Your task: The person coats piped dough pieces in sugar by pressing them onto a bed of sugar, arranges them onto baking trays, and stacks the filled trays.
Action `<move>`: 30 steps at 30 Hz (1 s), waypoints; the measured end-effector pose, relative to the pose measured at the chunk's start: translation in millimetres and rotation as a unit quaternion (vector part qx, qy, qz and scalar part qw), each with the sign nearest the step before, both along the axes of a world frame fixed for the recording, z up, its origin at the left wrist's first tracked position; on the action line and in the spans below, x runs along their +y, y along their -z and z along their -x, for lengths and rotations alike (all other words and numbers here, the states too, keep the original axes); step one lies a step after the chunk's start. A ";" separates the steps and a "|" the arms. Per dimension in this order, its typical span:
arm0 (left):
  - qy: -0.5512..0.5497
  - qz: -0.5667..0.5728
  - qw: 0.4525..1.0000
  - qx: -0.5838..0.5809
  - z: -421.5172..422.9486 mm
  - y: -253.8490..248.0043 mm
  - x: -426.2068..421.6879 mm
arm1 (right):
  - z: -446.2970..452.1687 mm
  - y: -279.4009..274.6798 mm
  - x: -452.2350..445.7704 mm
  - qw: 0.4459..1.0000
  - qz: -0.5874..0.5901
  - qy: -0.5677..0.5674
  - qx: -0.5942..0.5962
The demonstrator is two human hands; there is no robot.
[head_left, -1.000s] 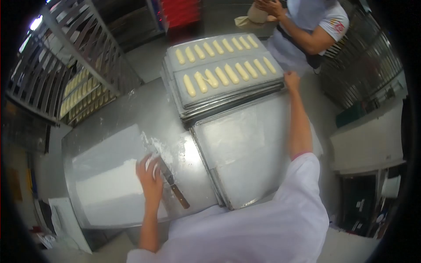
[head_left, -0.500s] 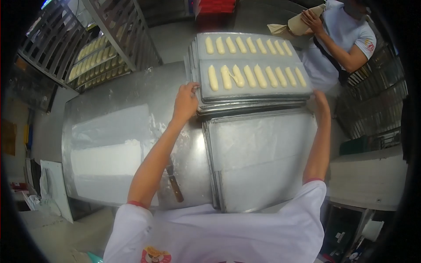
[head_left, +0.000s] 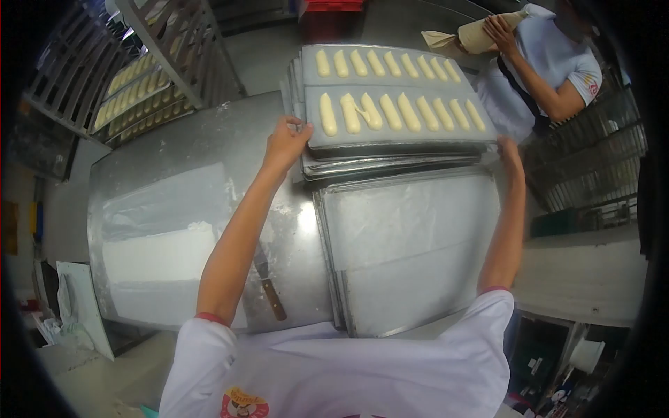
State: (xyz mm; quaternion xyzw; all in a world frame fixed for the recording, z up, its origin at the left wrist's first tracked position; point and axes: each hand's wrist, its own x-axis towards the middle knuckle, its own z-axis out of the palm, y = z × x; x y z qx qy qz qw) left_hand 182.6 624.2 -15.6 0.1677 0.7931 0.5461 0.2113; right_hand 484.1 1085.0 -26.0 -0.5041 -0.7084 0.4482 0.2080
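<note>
I see L hand (head_left: 286, 144) moved from beside the wood-handled spatula (head_left: 273, 299) to the piped-dough tray (head_left: 404, 148), upper ctr; w/ R hand (head_left: 509, 150) at its other near corner, load's prob. shared. Can't tell if either hand's fingers are clamped. Steel table (head_left: 300, 292) mid-left; rack (head_left: 159, 52) upper L; piping bag (head_left: 481, 36) upper R.

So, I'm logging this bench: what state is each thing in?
Top tray: held.
Piped dough: two rows, two near strips joined.
Left hand: gripping the tray's left edge.
Right hand: gripping its near right corner.
Spatula: lying flat.
Near trays: stacked, paper-topped.
Piping bag: held by another person.
Rack: loaded.
</note>
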 end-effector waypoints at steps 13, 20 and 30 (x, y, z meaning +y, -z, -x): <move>0.046 -0.055 0.995 -0.073 -5.3 -11.4 0.4 | 0.7 9.7 1.6 0.995 0.040 0.021 0.084; 0.058 -0.128 0.976 -0.164 -0.3 -6.8 0.5 | 13.0 -18.5 -57.3 0.973 0.121 0.050 0.192; 0.095 -0.282 0.907 -0.297 -7.2 -23.3 -1.3 | 7.2 71.0 -37.5 0.933 -0.262 0.238 0.064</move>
